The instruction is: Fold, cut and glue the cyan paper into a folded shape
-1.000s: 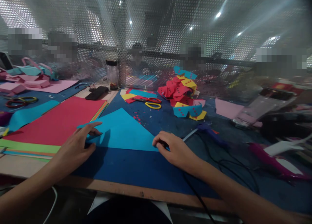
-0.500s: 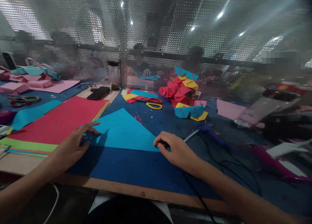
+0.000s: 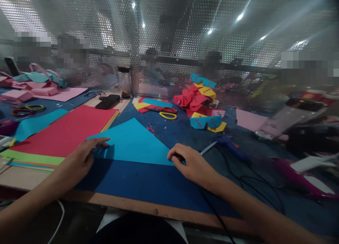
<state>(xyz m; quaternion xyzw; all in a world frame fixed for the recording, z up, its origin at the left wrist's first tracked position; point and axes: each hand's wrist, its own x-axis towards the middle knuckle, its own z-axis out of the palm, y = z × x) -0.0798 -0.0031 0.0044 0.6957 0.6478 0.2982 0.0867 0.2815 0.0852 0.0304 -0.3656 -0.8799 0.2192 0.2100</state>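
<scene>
A blue sheet of paper (image 3: 137, 141) lies on the blue tabletop in front of me, its top edges meeting in a point. My left hand (image 3: 83, 157) hovers at or rests on its left end with fingers stretched forward; a shadow falls beneath them. At the right corner of the sheet is my right hand (image 3: 186, 159), its fingers curled in. Something dark shows between its thumb and fingers, too hidden to name. Red sheets (image 3: 66, 131) lie beside my left hand, on top of a stack of coloured paper.
Scissors with red and yellow handles (image 3: 168, 113) lie on paper scraps. Folded spotted paper pieces (image 3: 196, 99) are heaped behind. To the right are a blue glue gun (image 3: 233, 148) with a cable and a purple tool (image 3: 304, 176). A phone (image 3: 108, 101) and jar (image 3: 124, 82) stand back left.
My left hand has shifted slightly, its fingers flatter and a little lower over the blue paper. The right hand and the sheet stay about where they were.
</scene>
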